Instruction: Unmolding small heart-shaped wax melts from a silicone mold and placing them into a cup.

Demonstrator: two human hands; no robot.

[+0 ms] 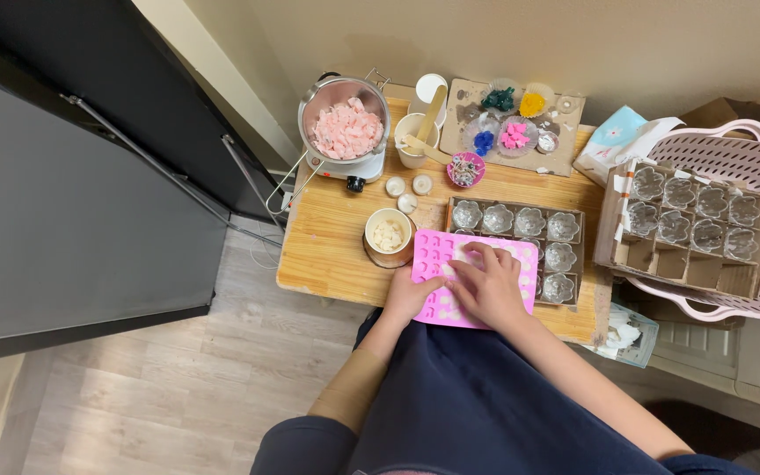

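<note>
Pink silicone mould [437,255] lies flat at the near edge of the wooden table [327,255], its long axis running from 9 to 3 o'clock. The left hand [408,297] pinches its near-left corner. The right hand [489,286] rests palm down on it, fingers spread toward 11 o'clock, gripping nothing. At 9 o'clock stands a cup of white pieces [388,236].

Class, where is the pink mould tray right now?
The pink mould tray lies at the table's near edge, under both hands, right of the small cup.
</note>
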